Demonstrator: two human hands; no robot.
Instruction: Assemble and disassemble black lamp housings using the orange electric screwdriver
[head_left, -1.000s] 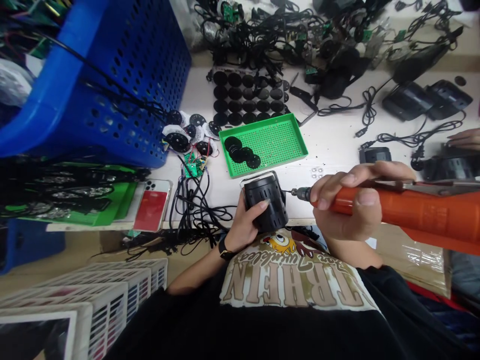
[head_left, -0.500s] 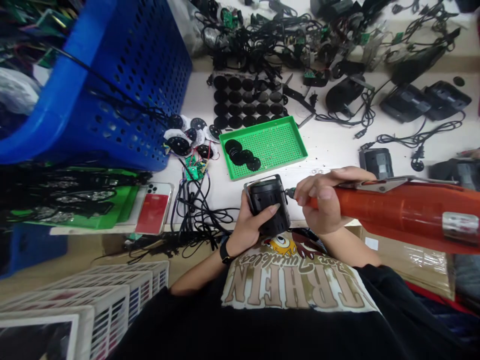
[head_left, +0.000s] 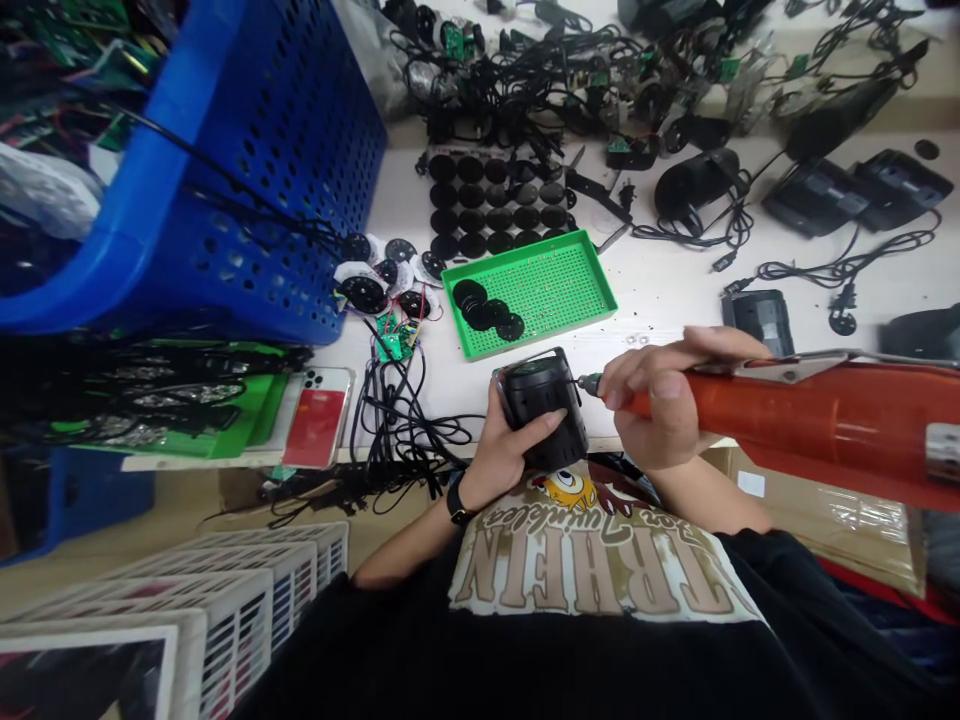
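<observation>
Left hand [head_left: 501, 448] clamped on a black housing [head_left: 541, 400], right hand [head_left: 664, 415] wrapped round an orange power screwdriver [head_left: 825, 420]

The black housing is held just on the near side of the green tray [head_left: 574, 290], apart from it, between the tray and the person's printed shirt [head_left: 592, 570]. The left hand grips it from the left, with the thumb laid across its side; the other fingers are mostly hidden behind, so their exact spread cannot be told. A thin bracket [head_left: 558, 353] runs around the housing's far edge.

Nearer the person than the tray, and to its right, the right hand is curled about the front end of the orange power screwdriver, fingers and thumb gathered around it. Its tip points left at the housing's right side; whether it touches cannot be told.

Inside the tray, black discs [head_left: 480, 305] overlap at the left end. Left of the tray sit a green circuit board [head_left: 394, 342] and, farther off, a blue basket [head_left: 277, 180]. Black cords [head_left: 397, 400] lie to the tray's near left, with a phone [head_left: 315, 425] beyond them. Past the tray's far side are rows of black rounds [head_left: 499, 215].
</observation>
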